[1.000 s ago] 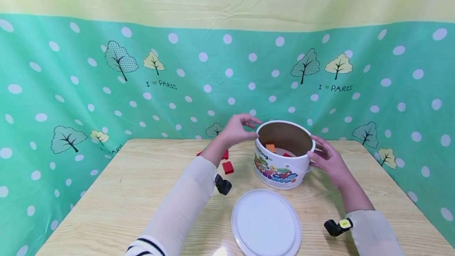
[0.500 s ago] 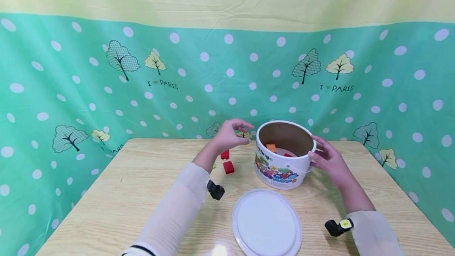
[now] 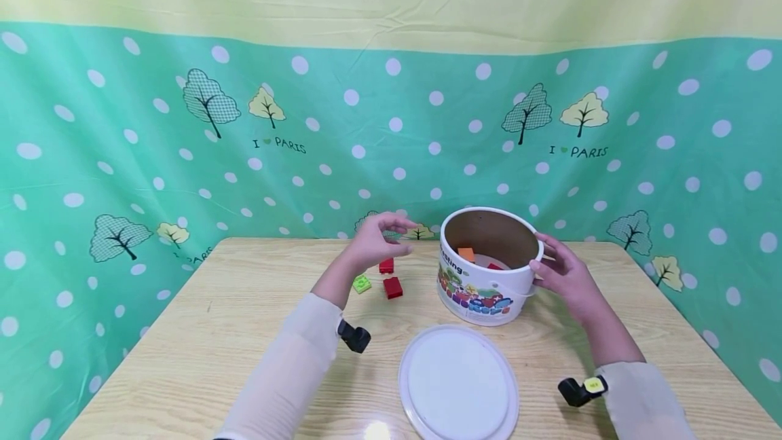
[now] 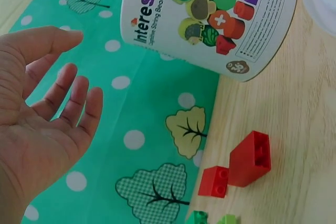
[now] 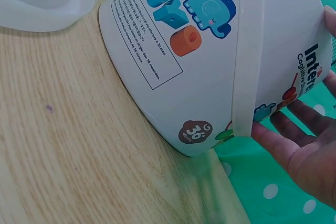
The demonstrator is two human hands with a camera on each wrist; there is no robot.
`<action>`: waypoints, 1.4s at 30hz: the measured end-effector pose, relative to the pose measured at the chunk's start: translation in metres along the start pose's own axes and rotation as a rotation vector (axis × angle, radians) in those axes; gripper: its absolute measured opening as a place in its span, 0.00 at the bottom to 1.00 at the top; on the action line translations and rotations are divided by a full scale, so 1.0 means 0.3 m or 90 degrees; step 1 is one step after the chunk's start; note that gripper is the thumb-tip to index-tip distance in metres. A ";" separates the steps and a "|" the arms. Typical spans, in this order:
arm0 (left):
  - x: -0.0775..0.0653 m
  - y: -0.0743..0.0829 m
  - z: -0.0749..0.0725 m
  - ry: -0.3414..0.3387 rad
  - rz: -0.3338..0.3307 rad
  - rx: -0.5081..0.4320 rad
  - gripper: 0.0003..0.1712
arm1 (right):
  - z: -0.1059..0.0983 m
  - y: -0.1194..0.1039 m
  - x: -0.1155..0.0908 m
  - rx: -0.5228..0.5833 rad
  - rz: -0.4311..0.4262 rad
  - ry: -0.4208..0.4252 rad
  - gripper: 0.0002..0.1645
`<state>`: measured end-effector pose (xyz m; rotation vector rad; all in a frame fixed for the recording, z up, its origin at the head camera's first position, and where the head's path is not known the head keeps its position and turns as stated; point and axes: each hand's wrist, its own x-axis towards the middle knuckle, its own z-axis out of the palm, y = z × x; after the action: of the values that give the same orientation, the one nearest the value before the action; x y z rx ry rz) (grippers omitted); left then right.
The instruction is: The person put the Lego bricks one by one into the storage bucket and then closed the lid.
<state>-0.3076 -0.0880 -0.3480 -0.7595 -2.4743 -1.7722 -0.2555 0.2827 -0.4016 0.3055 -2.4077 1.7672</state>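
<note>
A white bucket (image 3: 479,290) with printed toy pictures stands upright at the back right, its lid off. Inside lie an orange block (image 3: 466,254) and a red piece (image 3: 493,266). My right hand (image 3: 565,270) holds the bucket's right side, thumb at the rim and fingers along the outer wall, beside the white handle (image 5: 248,56). To the left of the bucket, my left hand (image 3: 374,243) is raised over the table with fingers loosely bent and nothing in them. Below it lie a red toy brick (image 3: 393,288), another red brick (image 4: 213,182) and a lime green brick (image 3: 362,284).
A round white lid (image 3: 458,386) lies on the wooden table (image 3: 201,352) in front of the bucket. A dark green brick (image 4: 198,217) shows at the lower edge of the left wrist view. Behind the table hangs a green dotted cloth (image 3: 318,189).
My left hand has come off the bucket's rim and moved left and down toward the bricks, uncovering the lime green one. The right hand and bucket stay in place.
</note>
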 end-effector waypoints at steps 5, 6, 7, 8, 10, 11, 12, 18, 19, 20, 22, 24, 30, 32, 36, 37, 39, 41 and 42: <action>-0.030 -0.022 -0.020 0.013 -0.023 -0.008 0.21 | 0.000 -0.002 -0.002 0.002 0.002 0.001 0.42; -0.036 -0.027 -0.024 0.014 -0.025 -0.008 0.21 | 0.000 -0.001 -0.001 0.002 0.002 0.000 0.42; -0.042 -0.031 -0.028 0.017 -0.028 -0.006 0.21 | 0.000 0.000 -0.001 0.001 0.002 0.001 0.42; -0.049 -0.034 -0.032 0.019 -0.032 -0.008 0.21 | 0.000 0.000 -0.001 0.001 0.001 0.001 0.42; -0.061 -0.042 -0.040 0.024 -0.036 -0.007 0.21 | 0.000 0.001 0.000 0.003 0.001 0.001 0.41; -0.068 -0.047 -0.044 0.026 -0.038 -0.011 0.21 | 0.000 0.002 0.000 0.003 0.000 0.001 0.41; -0.074 -0.052 -0.047 0.029 -0.041 -0.013 0.22 | 0.000 0.003 0.000 0.002 -0.001 0.001 0.41; -0.114 -0.083 -0.065 0.050 -0.066 -0.031 0.23 | -0.002 0.007 -0.001 0.003 -0.003 0.001 0.40; -0.120 -0.090 -0.067 0.056 -0.066 -0.031 0.23 | -0.003 0.007 -0.002 0.003 -0.002 0.000 0.40; -0.126 -0.097 -0.069 0.060 -0.067 -0.031 0.23 | -0.003 0.006 -0.002 0.002 -0.002 0.000 0.41; -0.137 -0.115 -0.075 0.069 -0.068 -0.034 0.23 | -0.003 0.004 -0.002 0.001 -0.001 0.000 0.41; -0.148 -0.134 -0.082 0.075 -0.069 -0.031 0.24 | -0.003 0.002 -0.001 -0.001 -0.002 0.000 0.41; -0.191 -0.183 -0.101 0.091 -0.105 -0.030 0.26 | -0.001 0.000 0.001 -0.002 -0.006 -0.001 0.41; -0.208 -0.199 -0.106 0.088 -0.121 -0.034 0.27 | 0.000 0.001 0.002 0.000 -0.006 -0.002 0.41; -0.235 -0.235 -0.114 0.074 -0.136 -0.038 0.31 | 0.000 0.003 0.003 -0.001 -0.002 -0.001 0.41; -0.240 -0.244 -0.115 0.071 -0.138 -0.034 0.31 | 0.000 0.002 0.003 0.000 -0.001 0.000 0.41; -0.247 -0.262 -0.115 0.068 -0.140 -0.028 0.32 | 0.000 0.002 0.002 0.001 0.001 0.001 0.42; -0.253 -0.277 -0.112 0.071 -0.146 -0.017 0.33 | 0.001 0.000 0.000 0.003 0.004 0.001 0.42; -0.255 -0.284 -0.111 0.073 -0.150 -0.014 0.33 | 0.001 -0.001 0.000 0.004 0.006 0.000 0.42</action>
<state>-0.2820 -0.1676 -0.4331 -0.3670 -2.5609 -1.8577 -0.2554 0.2824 -0.4015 0.2954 -2.4078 1.7790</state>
